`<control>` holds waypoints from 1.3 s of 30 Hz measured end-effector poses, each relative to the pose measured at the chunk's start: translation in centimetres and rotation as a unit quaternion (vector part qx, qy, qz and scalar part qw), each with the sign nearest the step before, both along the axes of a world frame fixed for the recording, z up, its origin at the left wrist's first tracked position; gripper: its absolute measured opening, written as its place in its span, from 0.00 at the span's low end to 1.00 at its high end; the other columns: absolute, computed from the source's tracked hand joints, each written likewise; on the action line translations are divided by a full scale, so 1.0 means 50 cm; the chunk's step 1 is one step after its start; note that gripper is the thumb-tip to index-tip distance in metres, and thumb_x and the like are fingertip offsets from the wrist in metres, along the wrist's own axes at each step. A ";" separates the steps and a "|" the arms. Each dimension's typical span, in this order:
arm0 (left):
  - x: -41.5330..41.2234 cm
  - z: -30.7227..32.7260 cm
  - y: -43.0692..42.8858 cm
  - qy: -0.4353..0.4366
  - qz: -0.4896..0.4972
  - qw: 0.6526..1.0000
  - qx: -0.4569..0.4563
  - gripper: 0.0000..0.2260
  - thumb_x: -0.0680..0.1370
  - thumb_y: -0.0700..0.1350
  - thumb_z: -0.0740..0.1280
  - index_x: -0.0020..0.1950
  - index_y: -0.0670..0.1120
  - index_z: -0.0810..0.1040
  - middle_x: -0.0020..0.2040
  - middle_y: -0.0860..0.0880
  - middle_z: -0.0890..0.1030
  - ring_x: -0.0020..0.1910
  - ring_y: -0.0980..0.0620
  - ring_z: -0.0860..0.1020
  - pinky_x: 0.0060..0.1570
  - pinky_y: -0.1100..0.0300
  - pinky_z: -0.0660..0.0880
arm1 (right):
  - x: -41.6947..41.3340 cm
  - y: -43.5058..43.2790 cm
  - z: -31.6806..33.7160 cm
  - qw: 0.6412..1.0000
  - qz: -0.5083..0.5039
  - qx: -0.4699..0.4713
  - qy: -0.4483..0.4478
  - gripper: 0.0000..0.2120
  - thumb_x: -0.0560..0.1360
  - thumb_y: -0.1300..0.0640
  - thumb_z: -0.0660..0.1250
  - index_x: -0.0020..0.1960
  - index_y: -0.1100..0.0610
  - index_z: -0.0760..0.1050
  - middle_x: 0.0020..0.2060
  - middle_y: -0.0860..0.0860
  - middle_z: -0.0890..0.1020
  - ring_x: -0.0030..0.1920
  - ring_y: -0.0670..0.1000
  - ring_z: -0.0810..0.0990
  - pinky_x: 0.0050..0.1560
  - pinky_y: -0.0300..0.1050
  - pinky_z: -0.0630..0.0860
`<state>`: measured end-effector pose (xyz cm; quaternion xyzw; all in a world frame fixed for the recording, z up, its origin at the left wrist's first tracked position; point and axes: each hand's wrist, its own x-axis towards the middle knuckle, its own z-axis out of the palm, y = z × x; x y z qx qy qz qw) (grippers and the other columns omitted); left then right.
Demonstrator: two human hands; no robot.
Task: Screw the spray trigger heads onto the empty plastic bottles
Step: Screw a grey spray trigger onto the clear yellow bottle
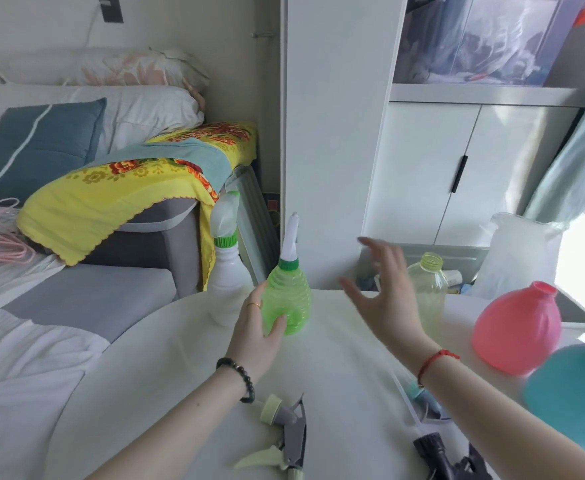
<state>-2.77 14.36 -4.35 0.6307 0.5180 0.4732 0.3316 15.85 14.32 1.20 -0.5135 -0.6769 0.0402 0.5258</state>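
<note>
Two hands work over the round white table. The left hand has its fingers and thumb wrapped around the lower body of a ribbed, translucent green plastic bottle, which stands upright on the tabletop with a white spray head on a green collar already seated on its neck. The right hand hovers just to the right of that bottle, fingers spread and holding nothing; it is motion-blurred, so its exact heading is unclear.

Judging from this, the green bottle looks finished, and the step in hand is setting it aside and going for the next one. To do that well, the left hand should place the bottle down flat beside the white plastic bottle with a green-collared white trigger head, which stands just behind it and also appears assembled, without knocking it.

Close behind the right hand stands a pale yellow translucent bottle with an open threaded neck, the likely next candidate. Further right lies a pink round-bellied plastic bottle, tilted on its side with its neck open. At the near edge of the table lie a loose grey-and-pale-green trigger head and a black trigger head. A teal shape intrudes at the right; what it is cannot be told. The right forearm crosses above the loose heads, so reaching back for one needs care not to sweep them off.
</note>
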 end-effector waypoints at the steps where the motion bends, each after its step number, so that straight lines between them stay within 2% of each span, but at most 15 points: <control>1: 0.005 0.002 -0.011 -0.006 -0.006 1.000 0.005 0.25 0.76 0.37 0.63 0.71 0.48 0.58 0.66 0.54 0.64 0.66 0.56 0.63 0.68 0.57 0.61 | 0.029 -0.008 0.011 0.997 -0.056 0.060 0.002 0.30 0.66 0.60 0.73 0.65 0.54 0.65 0.59 0.53 0.72 0.61 0.49 0.69 0.65 0.44 0.66; 3: 0.017 0.005 -0.027 -0.013 -0.020 1.000 0.011 0.24 0.76 0.37 0.62 0.70 0.48 0.60 0.65 0.55 0.64 0.65 0.57 0.63 0.66 0.59 0.62 | 0.084 -0.017 0.018 0.984 -0.155 0.078 0.029 0.36 0.65 0.59 0.73 0.68 0.55 0.60 0.65 0.58 0.68 0.67 0.53 0.64 0.69 0.47 0.62; 6: 0.032 0.013 -0.045 -0.023 -0.037 0.999 0.012 0.23 0.76 0.38 0.62 0.69 0.49 0.61 0.64 0.56 0.65 0.65 0.57 0.65 0.64 0.61 0.63 | 0.142 -0.016 -0.003 0.974 -0.173 -0.125 0.071 0.46 0.64 0.56 0.75 0.73 0.56 0.49 0.72 0.58 0.61 0.72 0.57 0.59 0.70 0.53 0.59; 9: 0.035 0.021 -0.063 -0.022 -0.059 0.998 -0.001 0.22 0.76 0.39 0.63 0.68 0.52 0.62 0.65 0.56 0.66 0.65 0.57 0.65 0.63 0.62 0.63 | 0.170 -0.020 -0.031 0.949 -0.103 -0.281 0.099 0.39 0.66 0.57 0.74 0.70 0.58 0.57 0.67 0.59 0.69 0.66 0.59 0.68 0.62 0.53 0.66; 11: 0.025 0.022 -0.075 0.006 -0.077 0.997 -0.013 0.21 0.76 0.41 0.63 0.67 0.54 0.62 0.65 0.57 0.67 0.65 0.59 0.66 0.64 0.63 0.62 | 0.177 -0.027 -0.027 0.956 -0.110 -0.259 0.087 0.34 0.65 0.56 0.75 0.66 0.59 0.62 0.62 0.58 0.73 0.62 0.59 0.71 0.58 0.52 0.69; 14: -0.007 0.015 -0.096 0.136 -0.112 0.984 -0.022 0.22 0.75 0.49 0.65 0.67 0.56 0.62 0.64 0.57 0.69 0.65 0.61 0.66 0.63 0.66 0.59 | 0.164 -0.045 0.016 0.976 -0.120 -0.148 0.110 0.33 0.64 0.54 0.76 0.63 0.57 0.64 0.58 0.55 0.74 0.58 0.55 0.73 0.56 0.49 0.69; 16: -0.028 0.007 -0.115 0.268 -0.141 0.953 -0.024 0.28 0.70 0.58 0.66 0.68 0.59 0.61 0.65 0.58 0.68 0.64 0.62 0.64 0.63 0.68 0.57 | 0.140 -0.069 0.053 0.980 -0.087 -0.107 0.141 0.35 0.63 0.51 0.76 0.64 0.55 0.63 0.56 0.50 0.74 0.54 0.50 0.74 0.54 0.47 0.71; 20: -0.051 -0.018 -0.142 0.523 -0.207 0.827 -0.001 0.42 0.59 0.71 0.65 0.70 0.61 0.57 0.70 0.56 0.64 0.70 0.56 0.59 0.68 0.62 0.53 | 0.074 -0.151 0.064 0.985 0.023 -0.124 0.114 0.34 0.61 0.48 0.76 0.62 0.52 0.65 0.50 0.44 0.75 0.49 0.46 0.77 0.49 0.43 0.74; 22: -0.053 -0.025 -0.152 0.567 -0.230 0.791 -0.006 0.44 0.59 0.71 0.66 0.71 0.61 0.54 0.72 0.55 0.61 0.72 0.54 0.56 0.69 0.58 0.50 | 0.045 -0.190 0.030 0.983 0.046 -0.151 0.092 0.33 0.61 0.49 0.77 0.61 0.50 0.65 0.51 0.44 0.75 0.51 0.48 0.77 0.51 0.47 0.76; 24: -0.049 -0.032 -0.161 0.571 -0.224 0.790 -0.007 0.42 0.60 0.69 0.66 0.70 0.61 0.55 0.73 0.54 0.60 0.72 0.53 0.56 0.70 0.56 0.51 | 0.027 -0.214 -0.013 0.977 0.046 -0.186 0.092 0.33 0.61 0.49 0.76 0.61 0.47 0.64 0.53 0.45 0.75 0.52 0.48 0.76 0.54 0.48 0.75; 29: -0.040 -0.035 -0.184 0.553 -0.181 0.813 0.025 0.30 0.66 0.61 0.63 0.67 0.61 0.62 0.65 0.54 0.68 0.65 0.51 0.66 0.67 0.59 0.61 | 0.002 -0.249 -0.086 0.963 0.060 -0.245 0.090 0.36 0.64 0.48 0.75 0.65 0.47 0.60 0.59 0.47 0.72 0.58 0.48 0.72 0.56 0.42 0.67; 31: -0.045 -0.019 -0.191 0.517 -0.158 0.840 0.049 0.27 0.65 0.61 0.63 0.65 0.62 0.65 0.61 0.56 0.70 0.62 0.54 0.70 0.64 0.61 0.64 | -0.002 -0.254 -0.091 0.964 0.059 -0.240 0.094 0.36 0.64 0.48 0.75 0.66 0.47 0.60 0.60 0.47 0.72 0.59 0.48 0.72 0.58 0.42 0.67; 33: -0.047 0.024 -0.201 0.385 -0.123 0.912 0.075 0.24 0.64 0.60 0.63 0.61 0.62 0.69 0.55 0.57 0.72 0.55 0.59 0.72 0.60 0.63 0.68 | -0.003 -0.255 -0.091 0.964 0.060 -0.242 0.095 0.36 0.64 0.49 0.75 0.66 0.47 0.60 0.61 0.48 0.72 0.61 0.48 0.71 0.61 0.44 0.68; 35: -0.043 0.096 -0.209 0.177 -0.098 0.974 0.105 0.22 0.63 0.60 0.62 0.56 0.60 0.71 0.49 0.55 0.74 0.48 0.64 0.73 0.54 0.65 0.70 | -0.005 -0.253 -0.091 0.962 0.064 -0.246 0.098 0.36 0.65 0.49 0.74 0.67 0.48 0.60 0.63 0.49 0.73 0.62 0.48 0.70 0.63 0.45 0.67; 39: -0.032 0.300 -0.211 -0.136 -0.045 0.978 0.150 0.13 0.68 0.56 0.59 0.51 0.56 0.72 0.45 0.54 0.76 0.47 0.57 0.76 0.49 0.61 0.74 | -0.012 -0.250 -0.089 0.965 0.060 -0.240 0.088 0.36 0.66 0.49 0.73 0.68 0.50 0.59 0.64 0.49 0.72 0.66 0.49 0.69 0.63 0.42 0.64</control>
